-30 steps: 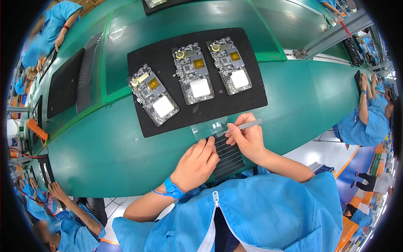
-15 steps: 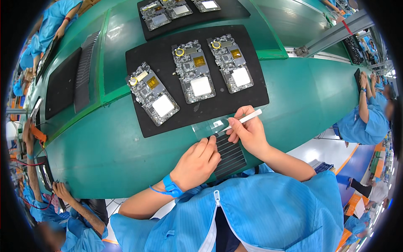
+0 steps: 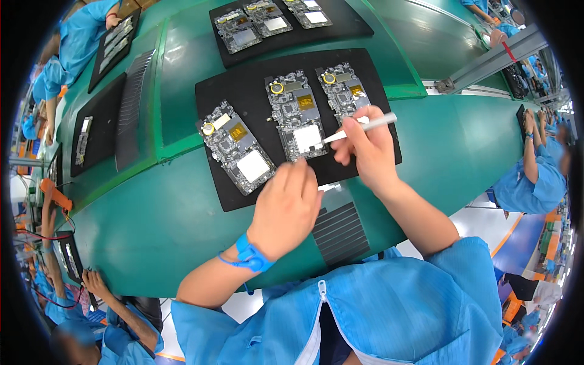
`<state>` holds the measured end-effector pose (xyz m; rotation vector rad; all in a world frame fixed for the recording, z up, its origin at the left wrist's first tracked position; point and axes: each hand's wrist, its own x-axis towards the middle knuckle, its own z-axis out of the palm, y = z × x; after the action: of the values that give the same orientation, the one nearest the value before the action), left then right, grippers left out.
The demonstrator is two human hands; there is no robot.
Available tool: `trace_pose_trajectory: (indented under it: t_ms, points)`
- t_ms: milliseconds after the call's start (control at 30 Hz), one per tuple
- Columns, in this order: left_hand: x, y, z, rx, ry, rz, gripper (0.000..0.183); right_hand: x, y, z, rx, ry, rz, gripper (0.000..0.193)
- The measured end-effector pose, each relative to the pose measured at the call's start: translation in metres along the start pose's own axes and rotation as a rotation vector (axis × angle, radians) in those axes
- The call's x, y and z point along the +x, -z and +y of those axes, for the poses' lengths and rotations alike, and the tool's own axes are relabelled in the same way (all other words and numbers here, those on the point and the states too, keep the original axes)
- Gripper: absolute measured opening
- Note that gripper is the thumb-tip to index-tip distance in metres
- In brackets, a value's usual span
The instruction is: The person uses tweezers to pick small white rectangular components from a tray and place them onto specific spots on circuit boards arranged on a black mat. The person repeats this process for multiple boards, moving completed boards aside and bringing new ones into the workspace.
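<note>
Tweezers [image 3: 382, 120], held pen-like in the right hand [image 3: 372, 146], likely for precision, point at the middle circuit board [image 3: 296, 112] on the black mat [image 3: 250, 96]; the left hand [image 3: 283, 210], grip unclear, bunches near its edge, perhaps for steadying.

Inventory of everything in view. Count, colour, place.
Near circuit boards: 3, grey, on near mat
Near mat: 1, black, centre
Slim tool: 1, pale, in right hand, tip at middle board's white square
Small piece: 1, dark, by tool tip
Near striped sheet: 1, dark, below near mat
Far circuit boards: 3, grey, on far mat
Far mat: 1, black, top
Left-side mats: at least 2, black, upper left
Left striped sheet: 1, dark, upper left
Workbench: green, throughout
Orange item: 1, left edge
Co-workers: several, blue tops, edges
Wrist strap: 1, blue, left wrist
Jacket: 1, blue, bottom
Left hand: 1, bare, near middle board's lower edge
Right hand: 1, bare, over near mat
</note>
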<state>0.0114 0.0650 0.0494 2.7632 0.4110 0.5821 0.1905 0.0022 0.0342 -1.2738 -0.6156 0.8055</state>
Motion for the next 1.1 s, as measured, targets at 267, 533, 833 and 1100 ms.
trace_pose_trajectory:
  t_ms: [267, 533, 833, 1100]
  points:
    - [0.001, -0.032, -0.02, 0.175, 0.049, 0.057, 0.054, 0.039, -0.023, 0.015, -0.063, -0.063, -0.05, 0.022]
    - [0.001, -0.035, -0.021, 0.178, 0.042, 0.061, 0.054, 0.038, -0.023, 0.016, -0.077, -0.051, -0.044, 0.021]
    - [0.001, -0.034, -0.023, 0.182, 0.03, 0.053, 0.054, 0.038, -0.022, 0.018, -0.048, -0.042, -0.043, 0.021]
    - [0.001, -0.034, -0.024, 0.182, 0.024, 0.044, 0.055, 0.038, -0.022, 0.021, -0.084, -0.028, -0.055, 0.021]
